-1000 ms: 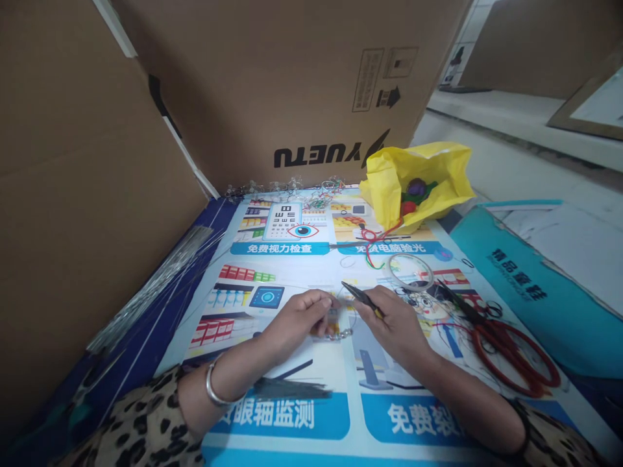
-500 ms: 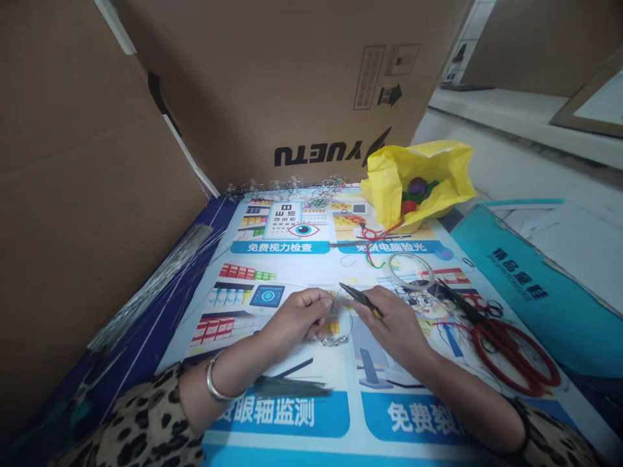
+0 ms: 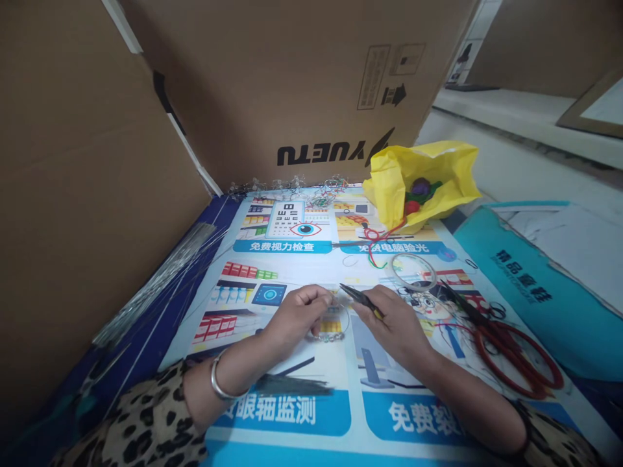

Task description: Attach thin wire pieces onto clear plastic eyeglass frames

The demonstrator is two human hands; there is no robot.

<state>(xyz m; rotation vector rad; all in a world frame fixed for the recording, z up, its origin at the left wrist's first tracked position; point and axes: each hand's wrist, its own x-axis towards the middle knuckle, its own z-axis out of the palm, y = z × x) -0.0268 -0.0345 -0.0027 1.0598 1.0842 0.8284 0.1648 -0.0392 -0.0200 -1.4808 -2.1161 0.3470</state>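
Observation:
My left hand (image 3: 302, 319), with a silver bangle at the wrist, pinches a thin wire loop between thumb and fingers. Clear beads (image 3: 329, 337) sit along the bottom of that loop (image 3: 348, 321), which hangs just right of the fingers. My right hand (image 3: 395, 323) is closed around dark-tipped pliers (image 3: 357, 295). The pliers' tips point up and left, close to the loop's top but apart from my left fingers. Below my left hand a bundle of short dark wires (image 3: 294, 385) lies on the printed sheet (image 3: 311, 266).
Large orange-handled scissors (image 3: 518, 357) and a clear tape roll (image 3: 413, 271) lie at right. A yellow bag (image 3: 389, 188) holds coloured yarn. Long wires (image 3: 156, 285) lie at left, beaded wire pieces (image 3: 296, 185) at the back, by a cardboard wall (image 3: 243, 78).
My left hand and the beaded loop have shifted slightly left, away from the pliers. The right hand keeps its hold on the pliers. The whole view has shifted a little.

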